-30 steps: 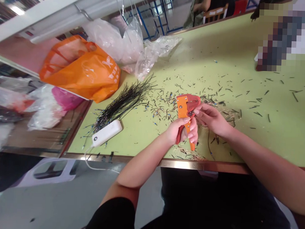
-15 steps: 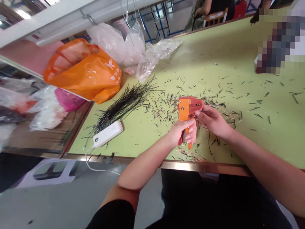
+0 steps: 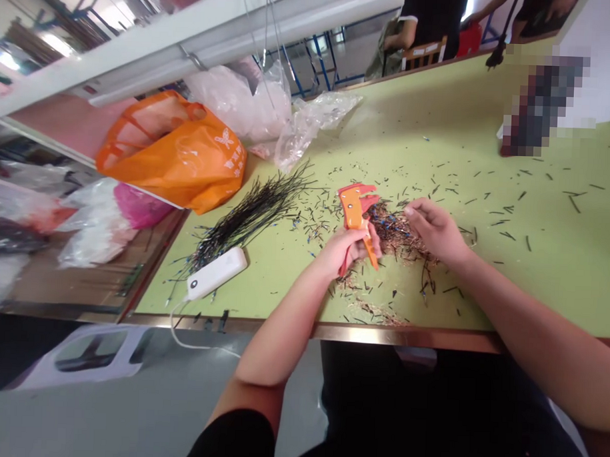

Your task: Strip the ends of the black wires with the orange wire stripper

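Your left hand [image 3: 345, 248] is closed around the handles of the orange-and-red hand tool [image 3: 351, 213]. The tool is raised in front of you over the near-middle part of the green table [image 3: 558, 287], head up and tilted, with its jaws parted and directed to the right. The lower ends of its orange and red handles stand apart below your fingers. Your right hand [image 3: 437, 232] is positioned to the right of the tool, clear of it, with the thumb and index finger brought near each other; whether a wire is pinched between them cannot be told. Between the two hands is a dense pile of dark wire pieces [image 3: 391, 226], several with blue ends, and the right hand partly covers its right side. Short black offcuts [image 3: 528, 243] are scattered around this area and farther to your right. To the left of the tool, well apart from your hands, lies a bundle of long black wires [image 3: 250, 216]. A white power bank [image 3: 217, 273] rests just beside its near end, with a white cable [image 3: 201, 347] running over the table's front edge. An orange bag [image 3: 187, 161] stands behind the bundle, near clear plastic bags [image 3: 308, 125].
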A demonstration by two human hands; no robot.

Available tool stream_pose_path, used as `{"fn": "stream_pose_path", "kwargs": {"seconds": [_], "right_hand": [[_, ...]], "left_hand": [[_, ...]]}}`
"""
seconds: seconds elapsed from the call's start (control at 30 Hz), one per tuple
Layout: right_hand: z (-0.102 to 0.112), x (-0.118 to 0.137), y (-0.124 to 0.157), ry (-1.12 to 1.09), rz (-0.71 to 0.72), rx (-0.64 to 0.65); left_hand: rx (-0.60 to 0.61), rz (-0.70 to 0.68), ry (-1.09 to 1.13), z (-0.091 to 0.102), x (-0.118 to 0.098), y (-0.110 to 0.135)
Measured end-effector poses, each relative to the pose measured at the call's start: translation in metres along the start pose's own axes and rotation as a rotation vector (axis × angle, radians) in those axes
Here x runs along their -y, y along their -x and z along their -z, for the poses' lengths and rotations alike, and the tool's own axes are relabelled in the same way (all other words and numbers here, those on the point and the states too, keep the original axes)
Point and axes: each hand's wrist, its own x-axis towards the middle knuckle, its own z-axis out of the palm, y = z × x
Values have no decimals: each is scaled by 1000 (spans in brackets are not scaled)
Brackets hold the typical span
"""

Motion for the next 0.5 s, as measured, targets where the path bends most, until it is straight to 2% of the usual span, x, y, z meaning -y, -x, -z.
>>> {"fn": "stream_pose_path", "kwargs": {"seconds": [0.1, 0.17, 0.2, 0.27, 0.4, 0.5], "right_hand": [[8, 0, -1, 41, -13, -46], [10, 1, -1, 66, -1, -85], [10, 1, -1, 81, 11, -99], [9, 2, -1, 104, 26, -101], [6, 4, 0, 106, -15, -71], [4, 5, 0, 95, -49, -77]], "left_hand": [[-240, -222, -489, 9, -11, 9], [-411, -311, -864, 14, -17, 13], [-466, -335, -1031, 16, -19, 13], [-493, -369, -1298, 19, -20, 12], [-481, -505, -1555, 26, -14, 4], [-504, -564, -1511, 32, -5, -3]]}}
